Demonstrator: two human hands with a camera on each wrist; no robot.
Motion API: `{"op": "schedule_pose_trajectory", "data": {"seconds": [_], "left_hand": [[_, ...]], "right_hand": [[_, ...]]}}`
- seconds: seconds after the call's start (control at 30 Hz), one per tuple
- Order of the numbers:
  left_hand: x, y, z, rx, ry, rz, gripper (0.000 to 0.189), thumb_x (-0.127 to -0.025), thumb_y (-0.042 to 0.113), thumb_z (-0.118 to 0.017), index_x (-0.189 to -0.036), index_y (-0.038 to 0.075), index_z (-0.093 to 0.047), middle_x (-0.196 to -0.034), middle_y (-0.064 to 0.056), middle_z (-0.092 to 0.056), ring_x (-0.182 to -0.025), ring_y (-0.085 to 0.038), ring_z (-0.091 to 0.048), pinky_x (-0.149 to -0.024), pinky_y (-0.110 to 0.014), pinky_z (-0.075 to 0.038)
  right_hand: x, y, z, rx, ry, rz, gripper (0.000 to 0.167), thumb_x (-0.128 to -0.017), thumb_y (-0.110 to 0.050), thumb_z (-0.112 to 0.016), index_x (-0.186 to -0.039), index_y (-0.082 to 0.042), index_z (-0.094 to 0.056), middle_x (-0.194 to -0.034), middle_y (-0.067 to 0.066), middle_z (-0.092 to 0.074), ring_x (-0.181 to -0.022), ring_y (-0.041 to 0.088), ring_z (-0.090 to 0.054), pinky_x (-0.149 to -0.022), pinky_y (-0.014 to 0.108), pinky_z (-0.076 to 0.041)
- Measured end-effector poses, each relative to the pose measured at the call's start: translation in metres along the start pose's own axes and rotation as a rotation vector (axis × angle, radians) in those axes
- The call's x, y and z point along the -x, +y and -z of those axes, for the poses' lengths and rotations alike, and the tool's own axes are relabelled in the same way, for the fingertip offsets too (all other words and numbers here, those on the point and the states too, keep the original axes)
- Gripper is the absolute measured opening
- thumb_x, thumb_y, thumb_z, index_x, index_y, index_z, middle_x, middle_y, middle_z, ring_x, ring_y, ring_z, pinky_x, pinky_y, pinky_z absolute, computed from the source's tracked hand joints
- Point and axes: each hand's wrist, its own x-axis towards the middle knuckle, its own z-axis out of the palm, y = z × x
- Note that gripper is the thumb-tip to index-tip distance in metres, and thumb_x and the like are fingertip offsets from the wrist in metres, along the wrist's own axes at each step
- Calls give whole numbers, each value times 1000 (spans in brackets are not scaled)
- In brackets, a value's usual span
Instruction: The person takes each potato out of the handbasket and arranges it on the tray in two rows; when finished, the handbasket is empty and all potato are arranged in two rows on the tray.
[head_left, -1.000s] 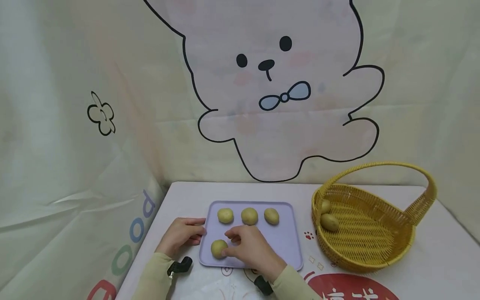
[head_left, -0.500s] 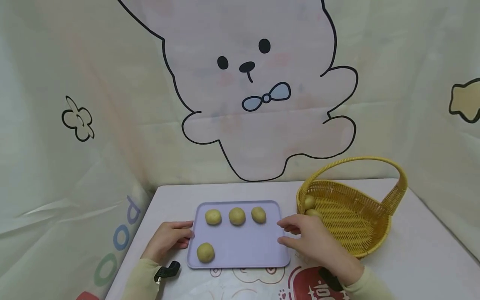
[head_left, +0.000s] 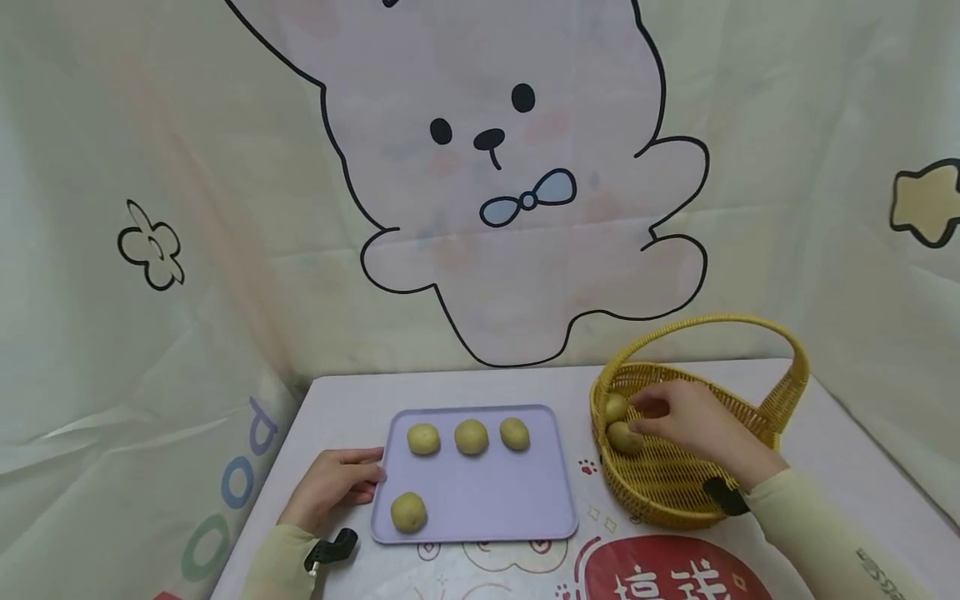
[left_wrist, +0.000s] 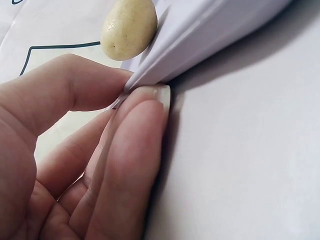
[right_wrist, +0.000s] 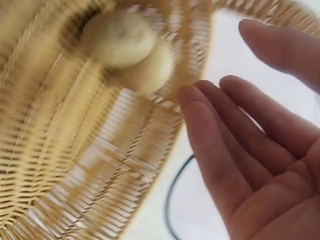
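A flat lilac tray (head_left: pixel 495 492) carries three small yellow potatoes in a row at its back, the middle one a potato (head_left: pixel 471 437), plus another potato (head_left: pixel 408 512) at its front left. My left hand (head_left: pixel 330 487) pinches the tray's left edge; the left wrist view shows the thumb and a finger on either side of the rim. Over the yellow wicker basket (head_left: pixel 667 500), my right hand (head_left: pixel 701 423) reaches toward two potatoes (head_left: pixel 625 439) at its left side. Thumb and fingers stay spread apart in the right wrist view, with nothing between them.
The basket's tall arched handle (head_left: pixel 712 321) rises behind and above the right hand. A printed cloth (head_left: pixel 465 575) with a red patch covers the front of the white table (head_left: pixel 352 396). Behind it hangs a curtain (head_left: pixel 300 333) with a cartoon bear.
My right hand has let go of the potato at the tray's front left and moved right, over the basket. My left hand keeps its hold on the tray. The head view has turned slightly right.
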Motion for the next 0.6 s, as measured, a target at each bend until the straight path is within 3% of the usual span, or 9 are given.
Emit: {"op": "schedule_pose_trajectory", "data": {"seconds": [0.27, 0.6], "left_hand": [[2, -3, 0, -16, 13, 10, 58, -84, 10, -87, -139, 1, -72, -82, -1, -75, -62, -7, -65, -60, -23, -61], [1, 0, -1, -6, -4, -3, 58, -85, 10, -86, -140, 1, -71, -78, 1, -74, -61, -6, -66, -61, -23, -62]], "right_hand": [[-43, 29, -5, -11, -65, -46, 45, -96, -32, -83, -127, 0, -77, -125, 19, -78, -118, 43, -72, -99, 60, -60], [-68, 50, -14, -73, -162, -72, 50, -94, -43, -82, -128, -7, -79, -129, 15, -78, -127, 40, -67, -108, 62, -55]]}}
